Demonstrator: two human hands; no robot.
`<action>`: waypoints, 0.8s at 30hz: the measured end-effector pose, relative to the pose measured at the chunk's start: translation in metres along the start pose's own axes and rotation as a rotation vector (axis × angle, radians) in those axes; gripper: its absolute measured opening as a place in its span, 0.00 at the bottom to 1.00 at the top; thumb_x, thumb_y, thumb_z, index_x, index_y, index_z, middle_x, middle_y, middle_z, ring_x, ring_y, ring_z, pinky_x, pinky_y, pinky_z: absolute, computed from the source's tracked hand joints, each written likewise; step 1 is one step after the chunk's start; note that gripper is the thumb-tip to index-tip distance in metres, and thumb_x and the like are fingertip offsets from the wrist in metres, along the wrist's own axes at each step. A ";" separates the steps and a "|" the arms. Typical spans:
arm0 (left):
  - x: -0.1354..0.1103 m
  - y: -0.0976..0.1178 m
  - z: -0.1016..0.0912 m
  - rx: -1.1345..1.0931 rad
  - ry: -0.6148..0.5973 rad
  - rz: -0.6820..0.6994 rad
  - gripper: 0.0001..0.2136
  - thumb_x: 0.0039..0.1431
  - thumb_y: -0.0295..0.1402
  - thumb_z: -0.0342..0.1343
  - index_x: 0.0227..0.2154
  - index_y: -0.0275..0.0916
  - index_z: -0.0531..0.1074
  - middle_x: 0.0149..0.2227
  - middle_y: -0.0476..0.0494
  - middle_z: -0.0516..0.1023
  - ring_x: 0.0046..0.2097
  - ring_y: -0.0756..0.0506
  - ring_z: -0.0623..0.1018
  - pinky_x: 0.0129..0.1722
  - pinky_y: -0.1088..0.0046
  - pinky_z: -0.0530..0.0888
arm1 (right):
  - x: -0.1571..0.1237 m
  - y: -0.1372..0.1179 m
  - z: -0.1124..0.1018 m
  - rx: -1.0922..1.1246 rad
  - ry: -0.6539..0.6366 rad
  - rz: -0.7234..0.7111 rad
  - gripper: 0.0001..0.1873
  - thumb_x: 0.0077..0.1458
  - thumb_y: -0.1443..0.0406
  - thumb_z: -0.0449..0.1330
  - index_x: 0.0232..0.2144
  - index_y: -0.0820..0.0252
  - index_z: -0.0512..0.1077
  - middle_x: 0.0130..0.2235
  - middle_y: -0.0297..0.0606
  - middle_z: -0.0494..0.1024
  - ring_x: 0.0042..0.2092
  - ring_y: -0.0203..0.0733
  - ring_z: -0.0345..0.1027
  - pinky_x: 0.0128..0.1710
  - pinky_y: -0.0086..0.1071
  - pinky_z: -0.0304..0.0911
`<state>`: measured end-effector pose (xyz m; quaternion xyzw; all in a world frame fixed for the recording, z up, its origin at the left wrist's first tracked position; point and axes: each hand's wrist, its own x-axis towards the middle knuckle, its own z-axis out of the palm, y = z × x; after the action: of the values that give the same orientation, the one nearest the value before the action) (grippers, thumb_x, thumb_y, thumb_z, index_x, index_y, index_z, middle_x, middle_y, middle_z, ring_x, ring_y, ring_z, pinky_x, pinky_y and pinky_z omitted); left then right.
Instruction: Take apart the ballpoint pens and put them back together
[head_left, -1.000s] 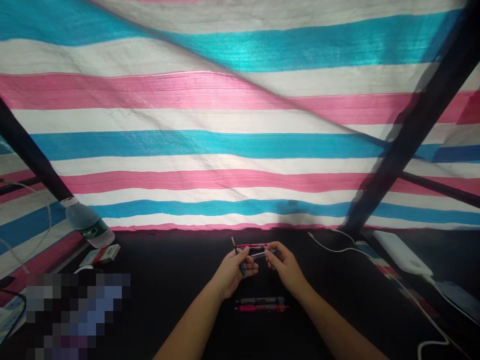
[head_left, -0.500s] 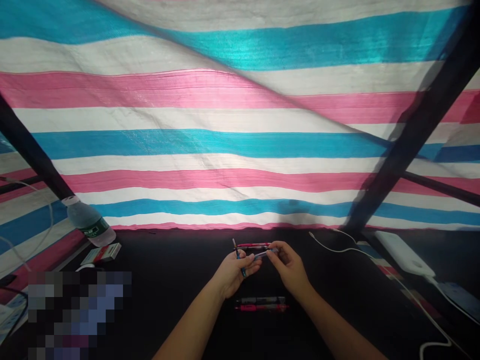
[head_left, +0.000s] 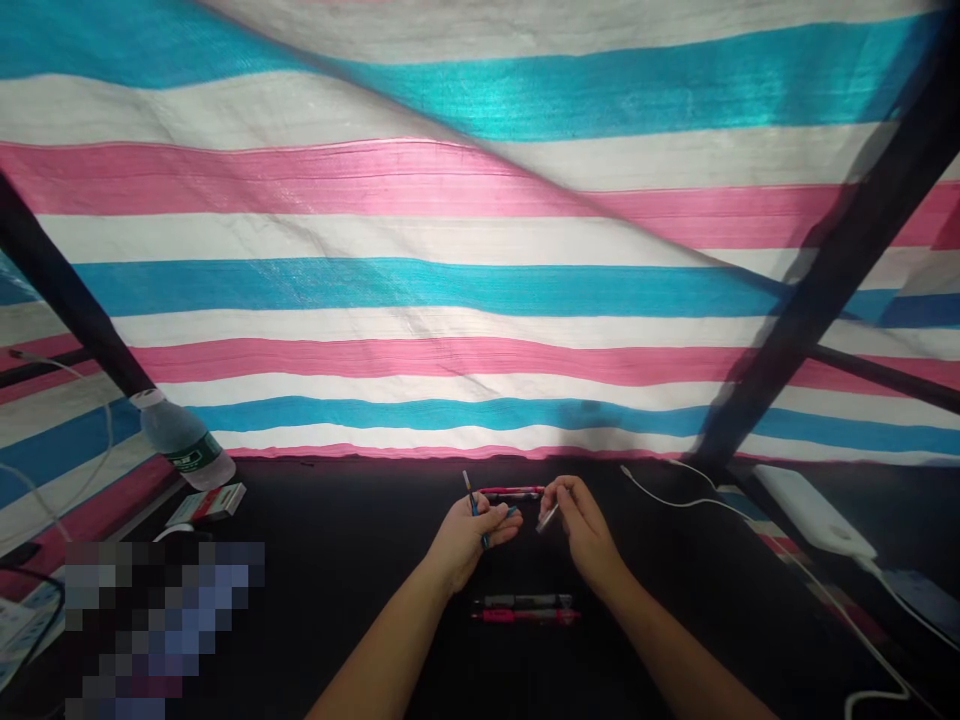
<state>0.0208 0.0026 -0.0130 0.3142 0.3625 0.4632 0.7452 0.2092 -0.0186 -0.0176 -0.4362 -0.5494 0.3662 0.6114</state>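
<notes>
My left hand [head_left: 469,540] is closed around a slim blue pen refill [head_left: 471,492], which slants up between the fingers with its pale end on top. A small blue piece [head_left: 512,511] shows at the tip of that thumb. To the right, my right hand [head_left: 585,525] pinches a short clear pen barrel [head_left: 549,518] that tilts down to the left, apart from the left hand. Behind the hands lie red and dark pens [head_left: 514,492]. Nearer to me, a black pen [head_left: 521,602] and a red pen [head_left: 525,617] lie side by side on the black table [head_left: 345,620].
At the left stand a water bottle [head_left: 184,440] and a small box [head_left: 206,503]. A white power bank [head_left: 814,510] with a white cable [head_left: 847,620] lies at the right. A striped tarp [head_left: 450,290] hangs behind the table, with dark frame poles at both sides.
The clear barrel has come away from my left hand and now tilts downward in my right fingers. The left hand keeps the blue refill nearly in place.
</notes>
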 end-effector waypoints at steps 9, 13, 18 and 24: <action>-0.004 -0.005 0.007 0.124 -0.047 0.126 0.27 0.43 0.40 0.76 0.27 0.40 0.58 0.27 0.53 0.74 0.31 0.48 0.80 0.37 0.68 0.81 | -0.008 -0.006 0.005 -0.416 -0.353 -0.158 0.05 0.65 0.62 0.59 0.40 0.55 0.75 0.34 0.34 0.69 0.36 0.42 0.66 0.38 0.34 0.62; -0.006 -0.006 0.008 0.138 -0.050 0.094 0.26 0.43 0.42 0.76 0.27 0.40 0.59 0.26 0.54 0.72 0.31 0.49 0.78 0.39 0.66 0.81 | -0.007 -0.008 0.005 -0.408 -0.361 -0.164 0.05 0.64 0.65 0.60 0.38 0.55 0.77 0.34 0.33 0.69 0.36 0.41 0.67 0.36 0.33 0.62; -0.007 -0.010 0.011 0.129 -0.043 0.070 0.27 0.43 0.45 0.75 0.27 0.40 0.60 0.26 0.55 0.69 0.30 0.50 0.76 0.40 0.66 0.80 | -0.010 -0.007 0.008 -0.447 -0.345 -0.156 0.05 0.63 0.68 0.60 0.35 0.55 0.76 0.34 0.33 0.70 0.35 0.41 0.68 0.35 0.32 0.62; -0.007 -0.013 0.010 0.133 -0.038 0.042 0.28 0.42 0.46 0.75 0.28 0.40 0.60 0.26 0.55 0.70 0.30 0.51 0.75 0.43 0.63 0.80 | -0.011 -0.008 0.007 -0.588 -0.397 -0.130 0.07 0.64 0.70 0.57 0.35 0.55 0.72 0.37 0.34 0.71 0.37 0.41 0.70 0.38 0.33 0.64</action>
<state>0.0334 -0.0106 -0.0163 0.3794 0.3716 0.4473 0.7196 0.2003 -0.0303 -0.0142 -0.4780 -0.7659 0.2303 0.3632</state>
